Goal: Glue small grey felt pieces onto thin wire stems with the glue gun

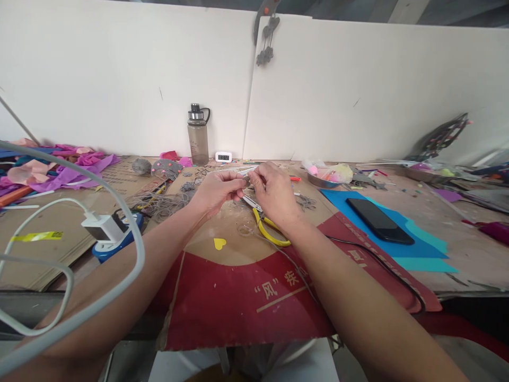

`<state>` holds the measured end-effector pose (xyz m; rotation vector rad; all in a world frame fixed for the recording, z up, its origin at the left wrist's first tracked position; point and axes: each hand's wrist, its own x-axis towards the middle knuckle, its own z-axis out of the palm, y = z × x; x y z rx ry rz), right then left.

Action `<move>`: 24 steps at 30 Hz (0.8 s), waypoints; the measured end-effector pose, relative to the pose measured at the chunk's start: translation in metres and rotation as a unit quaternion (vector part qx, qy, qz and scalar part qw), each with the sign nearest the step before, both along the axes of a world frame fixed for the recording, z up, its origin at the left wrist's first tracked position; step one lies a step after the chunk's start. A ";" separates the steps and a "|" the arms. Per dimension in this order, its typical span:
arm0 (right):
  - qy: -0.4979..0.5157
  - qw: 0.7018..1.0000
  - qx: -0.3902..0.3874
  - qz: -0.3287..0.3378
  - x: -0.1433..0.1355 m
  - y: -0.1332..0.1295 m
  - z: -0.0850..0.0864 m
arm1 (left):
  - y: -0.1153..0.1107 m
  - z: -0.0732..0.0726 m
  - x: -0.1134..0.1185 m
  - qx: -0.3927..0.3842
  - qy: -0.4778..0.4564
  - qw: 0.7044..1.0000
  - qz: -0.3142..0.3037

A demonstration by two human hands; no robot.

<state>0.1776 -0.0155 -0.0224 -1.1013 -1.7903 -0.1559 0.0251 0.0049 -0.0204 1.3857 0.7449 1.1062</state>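
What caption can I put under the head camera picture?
Left hand and right hand close together near yellow-handled pliers and a yellow heart on a cluttered table.

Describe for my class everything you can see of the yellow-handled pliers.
The yellow-handled pliers have silver, metal-looking jaws and two curved handles that look plastic-coated. They lie on the red-and-tan cardboard, jaws pointing away from the person and to the left, handles spread apart. The right hand and wrist partly cover one handle in this view; whether they touch it cannot be told. Neither hand grips the pliers.
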 end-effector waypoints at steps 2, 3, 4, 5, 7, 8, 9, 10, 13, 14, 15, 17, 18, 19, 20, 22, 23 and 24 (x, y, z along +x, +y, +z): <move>-0.002 1.000 0.002 0.005 -0.001 0.000 0.000 | -0.001 0.000 0.001 0.009 0.007 1.000 0.009; -0.003 1.000 0.004 0.007 -0.001 0.000 0.000 | -0.001 0.000 0.001 0.016 0.013 1.000 0.015; -0.004 1.000 0.005 0.010 -0.001 0.000 0.000 | -0.001 0.000 0.001 0.024 0.018 0.999 0.022; -0.004 1.000 0.007 0.013 -0.002 -0.001 0.000 | -0.001 0.000 0.001 0.032 0.023 0.999 0.028; -0.002 1.000 0.007 0.019 -0.002 -0.002 0.000 | -0.001 0.000 0.001 0.044 0.029 0.998 0.037; 0.002 1.000 0.005 0.023 -0.002 -0.002 0.000 | 0.000 -0.001 0.001 0.048 0.030 0.998 0.040; 0.009 1.000 0.002 0.025 -0.002 -0.002 0.000 | 0.000 -0.001 0.001 0.049 0.030 0.997 0.042; 0.017 0.999 -0.003 0.028 -0.002 -0.002 0.001 | 0.000 -0.001 0.001 0.050 0.030 0.997 0.043; 0.043 0.998 -0.020 0.040 0.000 -0.002 0.001 | 0.001 -0.002 0.001 0.047 0.027 0.998 0.040; 0.046 0.998 -0.026 0.044 0.000 -0.002 0.001 | 0.002 -0.002 0.001 0.047 0.025 0.998 0.039; 0.046 0.997 -0.030 0.047 0.000 -0.002 0.001 | 0.002 -0.003 0.001 0.048 0.023 0.998 0.040; 0.043 0.997 -0.038 0.050 0.000 -0.002 0.001 | 0.002 -0.003 0.001 0.049 0.021 0.998 0.043; 0.043 0.997 -0.043 0.050 0.000 -0.002 0.001 | 0.002 -0.003 0.001 0.051 0.020 0.998 0.043; 0.047 0.997 -0.048 0.049 0.000 -0.002 0.001 | 0.001 -0.003 0.000 0.051 0.020 0.998 0.042; 0.054 0.996 -0.054 0.047 0.000 -0.002 0.001 | 0.001 -0.003 0.000 0.050 0.021 0.998 0.039; 0.070 0.994 -0.067 0.043 0.001 -0.001 0.002 | 0.002 -0.001 -0.002 0.047 0.025 0.998 0.028; 0.077 0.993 -0.074 0.041 0.002 0.000 0.002 | 0.002 0.001 -0.003 0.043 0.030 0.998 0.020; 0.081 0.993 -0.081 0.039 0.004 0.000 0.003 | 0.002 0.002 -0.004 0.038 0.034 0.999 0.011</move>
